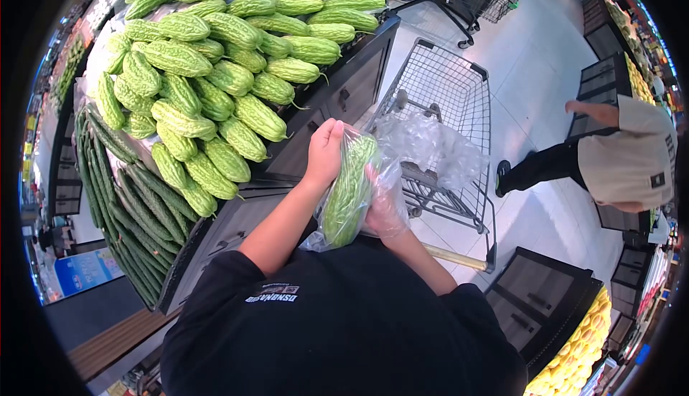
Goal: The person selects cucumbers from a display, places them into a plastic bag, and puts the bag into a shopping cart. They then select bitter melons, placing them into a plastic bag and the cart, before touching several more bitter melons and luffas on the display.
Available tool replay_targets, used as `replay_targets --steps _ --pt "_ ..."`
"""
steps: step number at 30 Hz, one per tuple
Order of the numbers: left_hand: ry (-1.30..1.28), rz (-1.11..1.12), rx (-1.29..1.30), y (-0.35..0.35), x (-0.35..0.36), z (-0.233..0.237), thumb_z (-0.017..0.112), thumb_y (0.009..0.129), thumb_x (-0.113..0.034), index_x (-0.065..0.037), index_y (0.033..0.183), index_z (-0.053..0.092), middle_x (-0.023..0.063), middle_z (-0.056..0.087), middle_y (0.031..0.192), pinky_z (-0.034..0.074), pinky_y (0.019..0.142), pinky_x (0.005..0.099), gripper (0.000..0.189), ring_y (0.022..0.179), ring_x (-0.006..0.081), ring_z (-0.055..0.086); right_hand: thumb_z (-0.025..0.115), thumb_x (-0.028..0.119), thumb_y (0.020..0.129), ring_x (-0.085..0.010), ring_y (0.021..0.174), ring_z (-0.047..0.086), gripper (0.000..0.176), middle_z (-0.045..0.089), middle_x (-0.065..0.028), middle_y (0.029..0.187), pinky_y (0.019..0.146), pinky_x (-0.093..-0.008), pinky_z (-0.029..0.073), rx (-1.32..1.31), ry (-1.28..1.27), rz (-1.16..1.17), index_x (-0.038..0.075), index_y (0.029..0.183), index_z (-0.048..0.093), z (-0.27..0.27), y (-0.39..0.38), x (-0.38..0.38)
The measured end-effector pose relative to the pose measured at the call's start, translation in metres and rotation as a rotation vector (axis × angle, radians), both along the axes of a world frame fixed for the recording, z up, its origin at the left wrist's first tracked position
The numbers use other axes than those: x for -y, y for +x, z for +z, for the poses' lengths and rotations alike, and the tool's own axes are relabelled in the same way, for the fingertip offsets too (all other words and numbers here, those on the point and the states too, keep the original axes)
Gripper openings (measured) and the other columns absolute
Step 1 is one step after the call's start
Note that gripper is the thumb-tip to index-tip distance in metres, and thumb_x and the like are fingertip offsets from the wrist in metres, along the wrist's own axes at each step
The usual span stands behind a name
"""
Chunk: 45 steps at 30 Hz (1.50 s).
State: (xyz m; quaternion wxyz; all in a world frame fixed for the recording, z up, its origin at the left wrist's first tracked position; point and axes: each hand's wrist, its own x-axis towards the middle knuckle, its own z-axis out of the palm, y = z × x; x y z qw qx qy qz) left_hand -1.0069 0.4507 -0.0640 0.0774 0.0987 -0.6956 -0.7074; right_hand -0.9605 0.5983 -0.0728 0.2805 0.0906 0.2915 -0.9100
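Note:
In front of my chest is a pale green bitter melon (349, 195), upright inside a clear plastic bag (331, 213). My left hand (326, 151) is closed on the bag's upper edge, beside the top of the melon. On the other side, my right hand (387, 208) shows through the clear plastic, its fingers curled against the melon's side. Part of the right hand's grip is hidden by the melon and the film.
Bitter melons (215, 73) are heaped on a display at the left, with dark green cucumbers (136, 217) below. A wire shopping cart (470, 102) holding crumpled clear bags (438, 145) stands ahead. A person (624, 156) is at the right. Yellow fruit (578, 346) lies lower right.

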Motion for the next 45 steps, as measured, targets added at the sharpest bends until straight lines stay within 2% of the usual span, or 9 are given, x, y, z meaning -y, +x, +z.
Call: replay_targets --steps 14,22,26,29,34,38,41,43,45 --pt "-0.579 -0.23 0.157 -0.023 0.007 0.018 0.064 0.094 -0.015 0.001 0.093 0.059 0.0122 0.06 0.068 0.048 0.068 0.033 0.017 0.066 0.019 0.059 0.06 0.028 0.101 -0.0177 0.096 0.066 0.035 0.064 -0.0068 0.112 0.084 -0.0368 0.057 0.009 0.053 0.037 0.005 0.127 0.054 0.001 0.003 -0.015" --pt "0.037 -0.533 0.388 0.064 0.051 0.021 0.067 0.097 -0.032 -0.001 0.145 0.037 0.0106 0.058 0.123 0.05 0.088 0.0328 0.065 0.109 0.0184 0.057 0.055 0.036 0.104 -0.019 0.11 0.061 0.046 0.062 -0.0071 0.123 0.097 -0.0369 0.051 0.174 -0.087 -0.181 0.007 0.138 0.047 -0.011 -0.021 -0.021" --pt "0.209 -0.514 0.404 0.086 0.045 0.052 0.072 0.092 -0.035 0.0 0.146 0.039 0.0106 0.059 0.124 0.046 0.098 0.0331 0.073 0.116 0.0171 0.054 0.054 0.037 0.104 -0.0195 0.116 0.058 0.049 0.06 -0.0073 0.129 0.102 -0.0374 0.047 0.154 -0.022 -0.167 0.007 0.141 0.046 0.005 -0.031 -0.005" --pt "0.089 -0.458 0.336 0.068 0.046 0.05 0.078 0.087 -0.035 0.004 0.139 0.046 0.0102 0.059 0.128 0.045 0.1 0.0316 0.073 0.116 0.014 0.055 0.058 0.029 0.102 -0.0197 0.109 0.06 0.043 0.062 -0.0106 0.119 0.097 -0.0355 0.048 -0.07 0.045 -0.137 0.002 0.135 0.05 0.018 -0.033 0.005" --pt "0.306 -0.357 0.242 0.053 0.052 0.036 0.078 0.087 -0.032 0.003 0.139 0.047 0.0092 0.06 0.127 0.047 0.099 0.0325 0.07 0.112 0.015 0.058 0.059 0.028 0.101 -0.0229 0.108 0.059 0.04 0.062 -0.0129 0.115 0.095 -0.0356 0.046 -0.845 0.895 -0.209 -0.003 0.125 0.055 0.056 -0.029 0.011" --pt "0.506 -0.157 0.178 0.056 0.065 0.03 0.073 0.091 -0.03 -0.001 0.141 0.045 0.0086 0.06 0.128 0.049 0.098 0.0337 0.064 0.112 0.0166 0.06 0.063 0.03 0.098 -0.0247 0.108 0.06 0.043 0.062 -0.0156 0.116 0.099 -0.0386 0.045 -0.773 0.843 -0.141 -0.003 0.124 0.055 0.048 -0.024 -0.007" --pt "0.593 -0.179 0.112 0.054 0.084 0.013 0.071 0.092 -0.035 -0.001 0.143 0.043 0.009 0.059 0.13 0.05 0.096 0.0339 0.067 0.112 0.0165 0.059 0.059 0.036 0.1 -0.0245 0.115 0.061 0.047 0.062 -0.0155 0.121 0.1 -0.0369 0.048 -0.837 0.44 0.011 -0.001 0.129 0.052 0.07 -0.023 -0.004" --pt "0.618 -0.178 0.099 0.053 0.091 0.013 0.07 0.093 -0.036 -0.001 0.144 0.043 0.0093 0.058 0.132 0.05 0.097 0.0343 0.068 0.114 0.0168 0.059 0.056 0.039 0.1 -0.0306 0.099 0.069 0.049 0.063 -0.0212 0.12 0.087 -0.0355 0.056 -0.404 -0.304 0.221 0.003 0.132 0.049 0.073 -0.026 0.012" --pt "0.642 -0.181 0.083 0.052 0.095 0.019 0.069 0.093 -0.037 -0.001 0.145 0.042 0.0095 0.057 0.133 0.05 0.098 0.0346 0.068 0.115 0.0172 0.058 0.056 0.039 0.1 -0.0301 0.088 0.071 0.048 0.065 -0.022 0.117 0.078 -0.0339 0.057 -0.399 -0.298 0.402 0.004 0.132 0.048 0.066 -0.036 0.013"
